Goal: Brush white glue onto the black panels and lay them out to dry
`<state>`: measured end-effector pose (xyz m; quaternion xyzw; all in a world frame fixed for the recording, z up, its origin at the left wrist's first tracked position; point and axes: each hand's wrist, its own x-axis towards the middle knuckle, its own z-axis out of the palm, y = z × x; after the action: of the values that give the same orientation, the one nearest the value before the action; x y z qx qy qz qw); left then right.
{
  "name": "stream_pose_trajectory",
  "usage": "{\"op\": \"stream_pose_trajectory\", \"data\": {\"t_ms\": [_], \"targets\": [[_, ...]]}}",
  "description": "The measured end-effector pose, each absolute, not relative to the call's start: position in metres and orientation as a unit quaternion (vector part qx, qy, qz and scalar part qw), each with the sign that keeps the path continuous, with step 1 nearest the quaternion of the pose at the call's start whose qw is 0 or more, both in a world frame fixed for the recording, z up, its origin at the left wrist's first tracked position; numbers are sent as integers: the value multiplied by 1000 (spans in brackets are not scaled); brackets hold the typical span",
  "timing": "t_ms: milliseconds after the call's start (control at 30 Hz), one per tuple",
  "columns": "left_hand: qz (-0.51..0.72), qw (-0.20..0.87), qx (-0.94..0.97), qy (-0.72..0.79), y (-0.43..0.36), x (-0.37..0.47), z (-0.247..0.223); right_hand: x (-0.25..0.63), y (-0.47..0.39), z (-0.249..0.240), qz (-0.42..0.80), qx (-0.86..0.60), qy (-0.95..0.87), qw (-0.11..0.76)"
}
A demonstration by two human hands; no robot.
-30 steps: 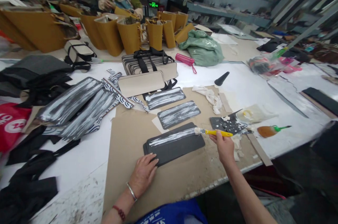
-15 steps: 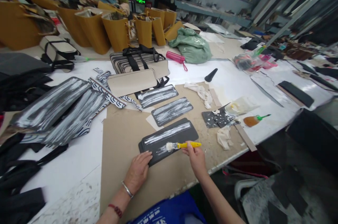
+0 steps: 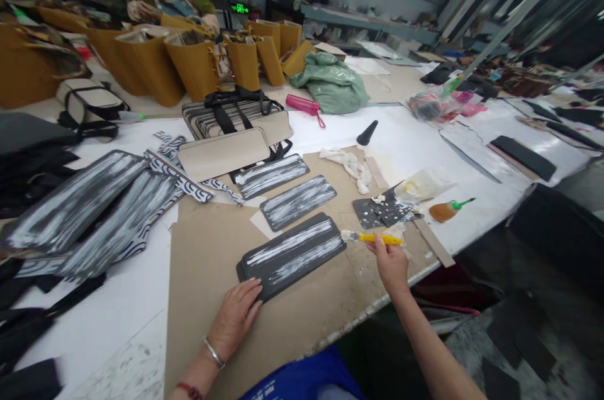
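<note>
My right hand is closed round the yellow handle of a paintbrush. The brush's white, coated bristles are at the right end of a dark grey rectangular panel, which carries two streaky white bands. This panel seems to lie on another of the same shape. At its lower left corner, my left hand rests with fingers stretched out over the edge, pressing it. Beyond it lie two more dark panels, one smeared white nearly all over and another also streaked.
Brown board covers the table under the panels. To the right are a white-spattered dark sheet, a cloth and an orange bottle. White-streaked pieces lie left. Mustard bags line the back, near another person.
The brush in my right hand has moved right across the panel to its end, leaving a second white band. My left hand stays on the corner. The whole view has shifted slightly.
</note>
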<state>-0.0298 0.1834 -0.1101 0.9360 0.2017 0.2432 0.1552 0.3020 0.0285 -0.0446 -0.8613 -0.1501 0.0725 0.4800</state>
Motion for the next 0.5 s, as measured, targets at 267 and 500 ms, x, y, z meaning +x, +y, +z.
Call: {"op": "stream_pose_trajectory", "data": {"t_ms": [267,500], "targets": [[273,128,934,192,183,-27,-107,237,28,-37,-52,-821,-429,373],[284,128,930,197,182,-27,-107,261,52,-40,-93,-796,-463,377]]}}
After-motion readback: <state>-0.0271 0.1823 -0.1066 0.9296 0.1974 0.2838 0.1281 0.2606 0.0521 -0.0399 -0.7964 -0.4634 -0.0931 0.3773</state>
